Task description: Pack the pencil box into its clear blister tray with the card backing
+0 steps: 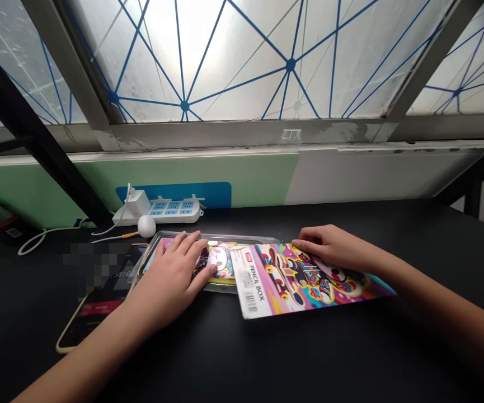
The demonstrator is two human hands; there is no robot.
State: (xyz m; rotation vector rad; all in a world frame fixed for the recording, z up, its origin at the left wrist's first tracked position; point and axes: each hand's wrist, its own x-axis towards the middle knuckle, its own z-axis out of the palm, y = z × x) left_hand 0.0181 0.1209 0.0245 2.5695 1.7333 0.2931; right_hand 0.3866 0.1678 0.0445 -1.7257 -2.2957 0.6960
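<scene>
My left hand [174, 272] lies with its fingers spread over a colourful pencil box [225, 258] with a white cartoon face. The box sits in a transparent plastic tray [220, 289] on the black table. My right hand [336, 246] pinches the upper edge of a bright printed card [292, 280] marked "PENCIL BOX". That card is tilted and covers the right part of the tray. The fingertips behind the card are partly hidden.
A phone [94, 308] in a pale case lies beside my left forearm. Behind it are a white power strip [174, 211], a plugged-in adapter [137, 202] and a round white object [146, 226] with cables. A dark object [0, 221] stands far left, and a window [233, 61] rises behind.
</scene>
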